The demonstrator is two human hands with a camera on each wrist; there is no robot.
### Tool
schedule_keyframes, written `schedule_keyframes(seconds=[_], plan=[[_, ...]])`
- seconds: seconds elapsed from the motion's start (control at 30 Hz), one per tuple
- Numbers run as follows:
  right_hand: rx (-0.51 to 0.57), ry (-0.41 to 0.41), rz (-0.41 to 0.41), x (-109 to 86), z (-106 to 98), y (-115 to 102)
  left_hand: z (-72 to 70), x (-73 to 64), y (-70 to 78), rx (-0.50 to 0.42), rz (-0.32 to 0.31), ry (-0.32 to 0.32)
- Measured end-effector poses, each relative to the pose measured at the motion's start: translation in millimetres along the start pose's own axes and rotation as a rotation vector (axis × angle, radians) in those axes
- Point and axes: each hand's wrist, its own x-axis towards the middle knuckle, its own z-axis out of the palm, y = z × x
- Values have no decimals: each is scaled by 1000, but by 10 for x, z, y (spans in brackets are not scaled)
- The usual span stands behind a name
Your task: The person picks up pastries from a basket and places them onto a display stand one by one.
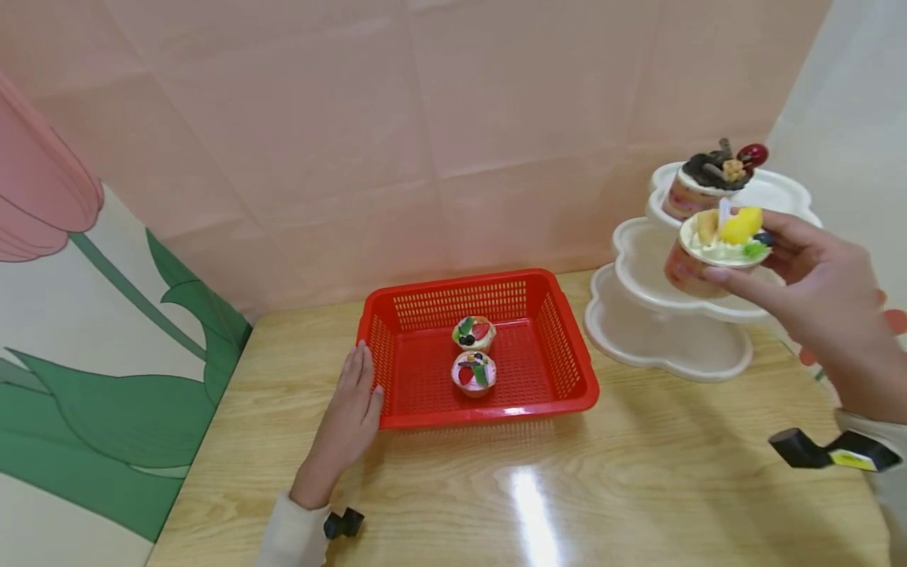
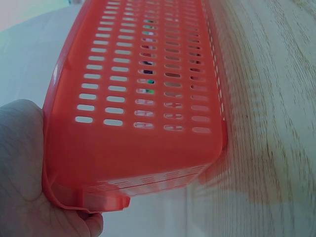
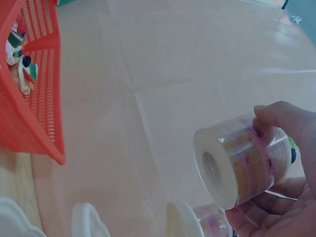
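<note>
My right hand [image 1: 825,287] grips a clear dessert cup [image 1: 697,272] with pink and tan layers, its thumb on the near side. White cream, a yellow fruit piece and a blueberry top it. In the right wrist view this cup [image 3: 247,163] is tilted, its flat base visible. Straight fingers of my left hand [image 1: 350,413] rest on the left rim of the red plastic basket [image 1: 489,410]. Two small fruit-topped cupcakes, one with a strawberry [image 1: 482,331] and one with pink cream [image 1: 473,383], lie inside, one behind the other.
A white three-tier stand [image 1: 666,346] with scalloped plates stands right of the basket. On its top tier is another dessert cup [image 1: 690,195] with chocolate and a cherry. The wooden table [image 1: 453,496] meets a pink-covered wall [image 1: 425,157] behind.
</note>
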Motion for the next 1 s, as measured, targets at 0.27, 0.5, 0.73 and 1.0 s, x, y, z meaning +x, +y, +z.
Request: schedule_keyframes(seconds=[0.27, 0.5, 0.73, 1.0], plan=[[-163, 35, 95, 59, -156, -46, 5, 1, -12, -2, 7, 9], [-162, 70, 134, 156, -263, -46, 0, -2, 1, -4, 6, 4], [-146, 124, 100, 287, -358, -2, -11, -4, 7, -5, 2, -1], [-73, 181, 53, 431, -449, 61, -2, -3, 10, -6, -5, -2]])
